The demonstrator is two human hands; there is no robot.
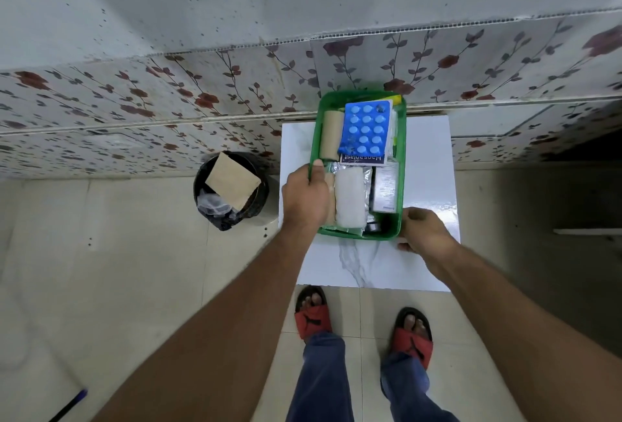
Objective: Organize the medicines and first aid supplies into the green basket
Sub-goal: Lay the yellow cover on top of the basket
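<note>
Green plastic basket (402, 166), rectangular and packed with a glossy blue blister pack (366, 129), sits between my left hand (306, 196) gripping its rim and my right hand (422, 228) clasping its corner.

Blue jeans (323, 378), red-black sandals (312, 315).

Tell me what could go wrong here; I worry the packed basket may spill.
The blue pill strip lies loose on top of the pile, so tilting the green basket could slide it out. The left hand grips the rim, but the right hand only touches the near corner, so a lift might be lopsided.
</note>
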